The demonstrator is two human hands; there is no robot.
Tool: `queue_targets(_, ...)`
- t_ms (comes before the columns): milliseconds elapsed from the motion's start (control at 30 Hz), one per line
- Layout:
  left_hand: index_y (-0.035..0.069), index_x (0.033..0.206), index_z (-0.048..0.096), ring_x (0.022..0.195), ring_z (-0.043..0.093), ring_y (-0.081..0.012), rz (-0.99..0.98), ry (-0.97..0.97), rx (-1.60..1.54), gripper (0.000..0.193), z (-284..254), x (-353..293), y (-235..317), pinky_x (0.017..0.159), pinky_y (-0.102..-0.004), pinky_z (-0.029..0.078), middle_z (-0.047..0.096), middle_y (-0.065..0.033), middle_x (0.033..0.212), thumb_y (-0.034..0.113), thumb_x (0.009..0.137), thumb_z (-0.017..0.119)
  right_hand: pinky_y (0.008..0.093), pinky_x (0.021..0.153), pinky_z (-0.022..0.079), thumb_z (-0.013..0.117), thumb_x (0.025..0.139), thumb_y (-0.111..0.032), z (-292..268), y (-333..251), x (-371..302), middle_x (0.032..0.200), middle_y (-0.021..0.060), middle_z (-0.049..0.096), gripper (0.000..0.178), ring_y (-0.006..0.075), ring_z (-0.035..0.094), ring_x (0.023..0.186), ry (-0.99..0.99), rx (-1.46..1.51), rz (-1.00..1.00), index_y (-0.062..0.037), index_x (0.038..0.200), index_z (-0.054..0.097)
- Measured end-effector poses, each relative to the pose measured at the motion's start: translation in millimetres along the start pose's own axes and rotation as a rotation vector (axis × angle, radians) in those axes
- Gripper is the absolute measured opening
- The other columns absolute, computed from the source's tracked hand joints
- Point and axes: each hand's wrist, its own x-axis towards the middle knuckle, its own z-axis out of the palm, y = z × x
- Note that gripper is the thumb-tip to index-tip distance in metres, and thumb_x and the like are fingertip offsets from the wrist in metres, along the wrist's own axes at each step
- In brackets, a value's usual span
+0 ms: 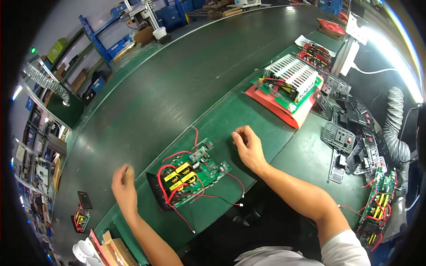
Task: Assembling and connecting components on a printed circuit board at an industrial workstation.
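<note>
Green worktop (217, 126) stretches between my two bare hands, which hover on either side of a circuit board. My left hand (124, 188) is blurred, fingers curled, to the left of the board and apart from it; I cannot tell whether its fingertips meet or pinch anything. My right hand (249, 146) is loosely curled beyond the board's right side, thumb close to forefinger; whether they touch, I cannot tell. The green circuit board (206, 166) lies flat on the worktop between them, carrying yellow-wrapped components (183, 167), with a black panel (156, 191) at its left end. Red wires loop over it and trail toward me, some tipped with white connectors (241, 205). Farther out, ahead and to the right, a unit under a white slotted cover (293, 71) rests on a red sheet (286, 116). Black plastic panels (339, 138) are heaped at the right, near another wired board (379, 199) and a silver flexible duct (394, 115). A wide dark surface (164, 93) curves away beyond the worktop.
</note>
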Motion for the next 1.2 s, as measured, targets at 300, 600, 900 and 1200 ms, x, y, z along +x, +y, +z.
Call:
queue_targets(300,0.0,0.124,0.063,0.113,0.061,-0.0222,0.462,-0.338,-0.062,0.028,34,35,135,0.099,-0.0343,0.049,0.058,-0.01,0.13,0.006,0.096,0.063,0.043,0.078,0.052,0.065,0.09,-0.015,4,-5,2,0.093,0.0191,0.065,0.016,0.0374,0.064,0.089,-0.039,-0.221,-0.231,-0.001,0.098,0.063)
queue_targets(600,-0.001,0.131,0.058,0.113,0.06,-0.0213,0.339,-0.381,-0.023,0.035,1,30,130,0.101,-0.0338,0.046,0.06,-0.0099,0.132,0.017,0.101,0.058,0.0403,0.08,0.054,0.066,0.092,-0.021,-56,-10,20,0.095,0.017,0.069,0.024,0.0307,0.068,0.088,-0.395,-0.302,-0.031,-0.0024,0.106,0.065)
queue_targets(900,-0.007,0.107,0.067,0.081,0.064,-0.0211,0.738,-0.392,-0.49,0.04,0,-10,173,0.069,-0.0285,0.049,0.068,-0.016,0.094,0.029,0.089,0.066,0.0439,0.092,0.049,0.073,0.086,-0.021,-264,-103,4,0.115,0.0187,0.062,0.038,0.0398,0.06,0.109,-0.521,-1.306,-0.039,-0.0019,0.118,0.063)
queue_targets(1200,-0.001,0.078,0.07,0.06,0.061,-0.0265,0.659,-0.968,-0.722,0.031,-7,-18,172,0.056,-0.0353,0.049,0.064,-0.0156,0.074,0.029,0.083,0.073,0.0385,0.088,0.051,0.089,0.062,-0.012,-358,-78,-25,0.13,0.0187,0.054,0.1,0.0317,0.059,0.099,-0.331,-1.515,0.112,-0.006,0.148,0.038)
